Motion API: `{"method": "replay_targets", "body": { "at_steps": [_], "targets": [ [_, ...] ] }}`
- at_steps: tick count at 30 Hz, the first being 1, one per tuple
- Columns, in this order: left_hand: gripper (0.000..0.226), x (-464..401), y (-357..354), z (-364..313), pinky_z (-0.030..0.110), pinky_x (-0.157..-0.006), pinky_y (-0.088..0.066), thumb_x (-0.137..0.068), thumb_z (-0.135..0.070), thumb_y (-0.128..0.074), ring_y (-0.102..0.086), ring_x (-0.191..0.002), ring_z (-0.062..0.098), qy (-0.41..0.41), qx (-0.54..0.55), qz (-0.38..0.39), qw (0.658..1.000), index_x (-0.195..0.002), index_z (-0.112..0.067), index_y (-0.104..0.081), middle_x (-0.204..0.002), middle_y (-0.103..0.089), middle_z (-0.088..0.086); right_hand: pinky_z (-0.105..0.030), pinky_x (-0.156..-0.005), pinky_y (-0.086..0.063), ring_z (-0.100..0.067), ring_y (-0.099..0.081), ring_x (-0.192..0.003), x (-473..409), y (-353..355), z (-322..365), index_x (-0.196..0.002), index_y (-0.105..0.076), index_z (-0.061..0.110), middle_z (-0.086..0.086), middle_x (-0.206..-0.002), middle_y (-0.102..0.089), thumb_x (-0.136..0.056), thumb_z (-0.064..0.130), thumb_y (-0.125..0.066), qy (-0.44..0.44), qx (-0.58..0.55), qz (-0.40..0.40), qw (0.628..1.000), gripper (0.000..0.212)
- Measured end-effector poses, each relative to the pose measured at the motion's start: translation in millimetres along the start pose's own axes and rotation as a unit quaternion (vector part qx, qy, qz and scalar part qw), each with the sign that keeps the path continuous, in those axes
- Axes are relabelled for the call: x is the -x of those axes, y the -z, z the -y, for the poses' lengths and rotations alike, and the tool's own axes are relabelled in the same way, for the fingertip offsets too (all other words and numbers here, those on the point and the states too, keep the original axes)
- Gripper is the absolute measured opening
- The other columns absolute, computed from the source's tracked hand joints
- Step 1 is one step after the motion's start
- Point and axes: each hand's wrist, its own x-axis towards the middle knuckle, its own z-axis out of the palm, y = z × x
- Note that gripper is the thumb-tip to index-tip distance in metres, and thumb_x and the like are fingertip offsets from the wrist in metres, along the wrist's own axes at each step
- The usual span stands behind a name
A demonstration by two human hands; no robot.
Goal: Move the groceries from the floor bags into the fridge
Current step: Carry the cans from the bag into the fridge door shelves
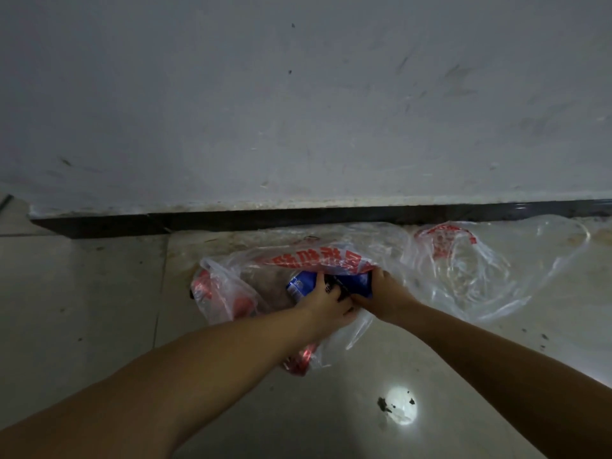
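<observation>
Two clear plastic bags are lying on the floor [99, 293] by the wall [298, 94]. The near bag [231, 286] is sitting in front of the dark baseboard [231, 220], and the second bag [480, 270] is lying to its right, looking flat. Two hands are reaching into the near bag. The left hand [326, 301] is curling around a blue can [303, 284]. The right hand [385, 293] is gripping another blue can [356, 281] beside it. Red packs [205, 286] are showing inside too; their number is unclear.

Both arms outstretched; left hand [326, 301], right hand [385, 293] curled (touching).
</observation>
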Motion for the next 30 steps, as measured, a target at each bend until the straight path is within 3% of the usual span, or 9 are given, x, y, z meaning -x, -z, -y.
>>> {"method": "replay_targets", "body": {
  "at_steps": [3,5,7,10,14,17,25,28,30],
  "targets": [
    [0.055,13,0,20,0.06,-0.102,-0.034,-0.094,-0.015,-0.045,-0.036,-0.131,0.039,-0.004,0.049,-0.04,0.998,-0.145,-0.014,-0.025,-0.146,-0.036,0.014,-0.038,-0.095,-0.05,-0.024,-0.059,-0.11,-4,2,4,-0.137,-0.04,0.017,-0.007,-0.128,-0.056,-0.073,0.051,-0.069,0.012,0.001,-0.002,1.0,0.078],
    [0.056,26,-1,34,0.051,-0.101,-0.037,-0.092,-0.02,-0.051,-0.038,-0.129,0.032,0.027,0.14,-0.084,0.986,-0.143,-0.015,-0.029,-0.144,-0.037,0.01,-0.036,-0.092,-0.052,-0.021,-0.06,-0.107,1,6,6,-0.134,-0.042,0.018,-0.006,-0.125,-0.057,-0.074,0.049,-0.07,0.012,0.013,-0.01,1.0,0.072],
    [0.065,42,-3,48,0.04,-0.104,-0.037,-0.086,-0.031,-0.062,-0.039,-0.129,0.026,0.079,0.279,-0.12,0.949,-0.141,-0.015,-0.032,-0.143,-0.037,0.006,-0.037,-0.09,-0.053,-0.022,-0.059,-0.105,9,12,11,-0.134,-0.041,0.02,-0.006,-0.125,-0.054,-0.071,0.047,-0.073,0.003,0.018,-0.029,0.999,0.075],
    [0.072,64,-8,64,0.031,-0.095,-0.042,-0.08,-0.037,-0.07,-0.047,-0.124,0.023,0.159,0.422,-0.169,0.877,-0.138,-0.015,-0.035,-0.141,-0.039,0.003,-0.041,-0.092,-0.052,-0.024,-0.056,-0.109,22,20,23,-0.138,-0.032,0.025,-0.005,-0.13,-0.045,-0.072,0.047,-0.072,0.044,0.04,-0.072,0.996,0.079],
    [0.075,80,-14,78,0.031,-0.084,-0.046,-0.076,-0.039,-0.074,-0.055,-0.114,0.027,0.24,0.449,-0.167,0.844,-0.135,-0.017,-0.033,-0.135,-0.048,0.005,-0.04,-0.102,-0.044,-0.025,-0.047,-0.121,32,29,45,-0.141,-0.032,0.024,-0.005,-0.136,-0.042,-0.074,0.04,-0.074,0.157,-0.003,-0.124,0.98,0.081],
    [0.076,88,-16,84,0.035,-0.084,-0.05,-0.073,-0.037,-0.077,-0.059,-0.107,0.024,0.243,0.509,-0.157,0.811,-0.13,-0.018,-0.031,-0.123,-0.057,0.006,-0.037,-0.107,-0.039,-0.023,-0.042,-0.129,32,26,52,-0.144,-0.029,0.021,-0.005,-0.14,-0.04,-0.075,0.039,-0.075,0.204,-0.012,-0.091,0.975,0.085],
    [0.089,98,-29,89,0.032,-0.089,-0.049,-0.068,-0.039,-0.082,-0.056,-0.11,0.017,0.239,0.552,-0.136,0.787,-0.135,-0.021,-0.026,-0.125,-0.055,0.0,-0.037,-0.105,-0.044,-0.021,-0.05,-0.125,22,17,40,-0.145,-0.019,0.026,-0.002,-0.142,-0.046,-0.068,0.045,-0.081,0.191,-0.043,-0.01,0.981,0.1],
    [0.09,99,-39,83,0.026,-0.092,-0.044,-0.064,-0.036,-0.085,-0.053,-0.112,0.012,0.279,0.611,-0.161,0.723,-0.134,-0.021,-0.031,-0.121,-0.049,-0.01,-0.037,-0.101,-0.046,-0.021,-0.054,-0.121,18,16,33,-0.14,-0.028,0.029,0.0,-0.134,-0.053,-0.065,0.043,-0.083,0.18,-0.063,-0.011,0.982,0.094],
    [0.088,97,-44,80,0.025,-0.094,-0.042,-0.062,-0.035,-0.086,-0.054,-0.117,0.014,0.308,0.64,-0.181,0.68,-0.134,-0.021,-0.037,-0.125,-0.053,-0.007,-0.032,-0.098,-0.046,-0.019,-0.055,-0.118,16,14,34,-0.135,-0.035,0.028,0.001,-0.129,-0.055,-0.065,0.038,-0.085,0.181,-0.082,-0.011,0.98,0.087]
  ]
}}
